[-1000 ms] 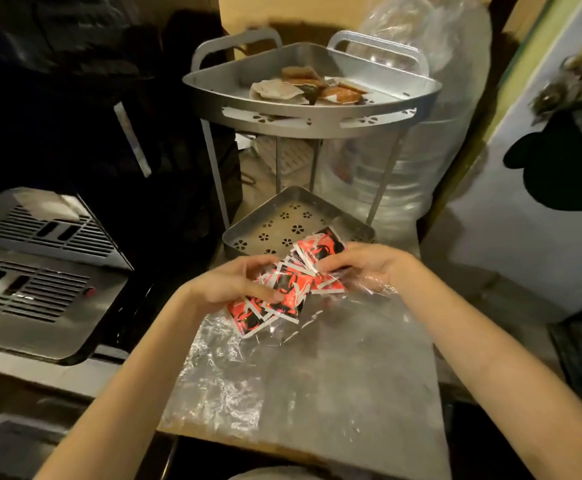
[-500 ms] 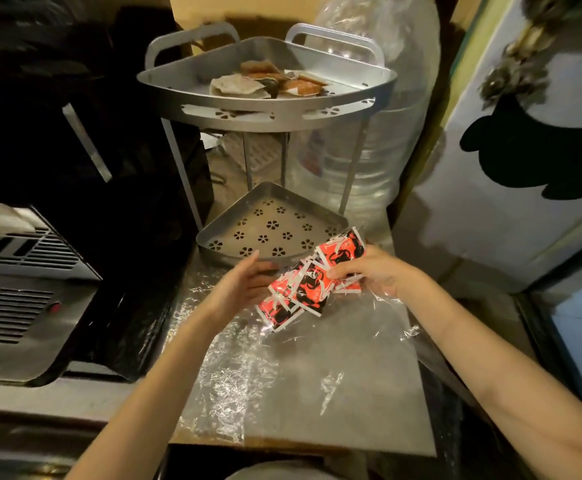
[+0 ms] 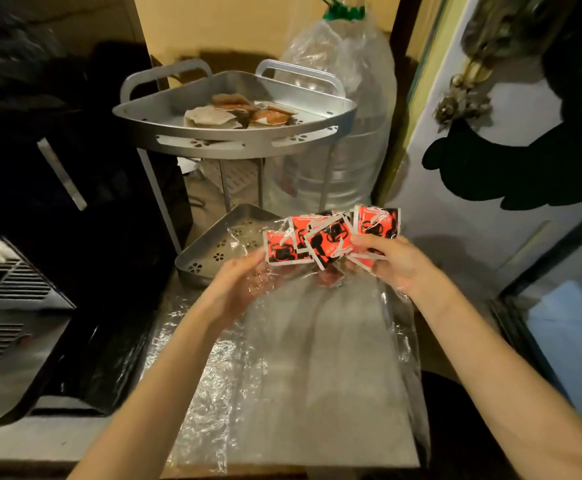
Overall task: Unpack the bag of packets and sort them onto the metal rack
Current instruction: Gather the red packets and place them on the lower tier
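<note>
1. Right hand (image 3: 398,265) pinches the fan of red-and-black packets (image 3: 331,239), thumb on top; left hand (image 3: 239,289) grips the clear plastic bag (image 3: 303,341) beside them.
2. The packets hover just above the metal rack's lower tray (image 3: 213,252), its bare floor down-left of the fingers.
3. Glossy, flat sachets, overlapping loosely.

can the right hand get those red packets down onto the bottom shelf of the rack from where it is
Probably yes. The right hand holds the red packets just above the near edge of the bottom shelf, whose holed floor looks bare; only the clear bag trails beneath.
</note>
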`<state>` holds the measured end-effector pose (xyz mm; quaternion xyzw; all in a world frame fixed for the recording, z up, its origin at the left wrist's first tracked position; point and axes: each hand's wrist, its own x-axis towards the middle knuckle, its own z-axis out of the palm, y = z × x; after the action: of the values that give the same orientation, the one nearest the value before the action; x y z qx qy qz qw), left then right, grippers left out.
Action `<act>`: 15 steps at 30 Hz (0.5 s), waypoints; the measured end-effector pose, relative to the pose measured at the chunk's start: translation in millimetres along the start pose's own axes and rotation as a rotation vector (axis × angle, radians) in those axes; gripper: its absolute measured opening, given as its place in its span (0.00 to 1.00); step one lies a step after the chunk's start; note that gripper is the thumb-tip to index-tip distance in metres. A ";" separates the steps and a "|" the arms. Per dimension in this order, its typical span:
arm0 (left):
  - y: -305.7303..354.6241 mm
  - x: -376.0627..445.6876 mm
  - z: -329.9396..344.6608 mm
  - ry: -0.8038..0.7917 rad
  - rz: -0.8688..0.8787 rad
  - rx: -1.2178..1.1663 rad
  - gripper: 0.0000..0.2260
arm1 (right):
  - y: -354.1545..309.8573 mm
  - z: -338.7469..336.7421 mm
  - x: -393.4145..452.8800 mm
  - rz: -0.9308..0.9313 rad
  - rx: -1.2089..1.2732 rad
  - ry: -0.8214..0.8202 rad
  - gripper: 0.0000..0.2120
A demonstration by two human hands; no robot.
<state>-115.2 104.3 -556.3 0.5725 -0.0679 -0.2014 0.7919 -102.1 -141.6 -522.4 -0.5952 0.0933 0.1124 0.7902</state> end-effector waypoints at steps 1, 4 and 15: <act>7.0 3.6 4.8 -0.007 0.005 0.000 0.33 | -2.5 2.3 -0.6 -0.032 0.022 0.015 0.07; 28.4 12.1 16.8 -0.028 0.062 -0.010 0.31 | -8.3 12.7 -8.4 -0.115 0.068 0.009 0.06; 70.3 13.4 38.9 0.113 0.242 0.586 0.15 | -7.4 58.6 -19.9 -0.314 -0.243 -0.024 0.21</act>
<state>-99.2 83.2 -479.2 0.7742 -0.1468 -0.0455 0.6140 -118.2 -88.6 -493.9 -0.6922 -0.0245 0.0052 0.7213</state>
